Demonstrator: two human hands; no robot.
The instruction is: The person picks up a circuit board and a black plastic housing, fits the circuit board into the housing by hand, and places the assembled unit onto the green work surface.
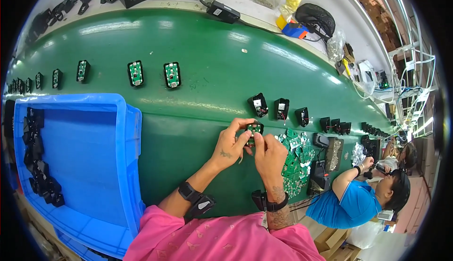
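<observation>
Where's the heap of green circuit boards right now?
In the head view, the heap of boards lies on the green bench, just right of the right hand.

No readable text, adapter label (217, 12) — tiny

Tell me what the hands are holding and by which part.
A black housing with a green circuit board in it: the left hand holds its left side; the right hand touches its lower end, grip partly hidden.
</observation>
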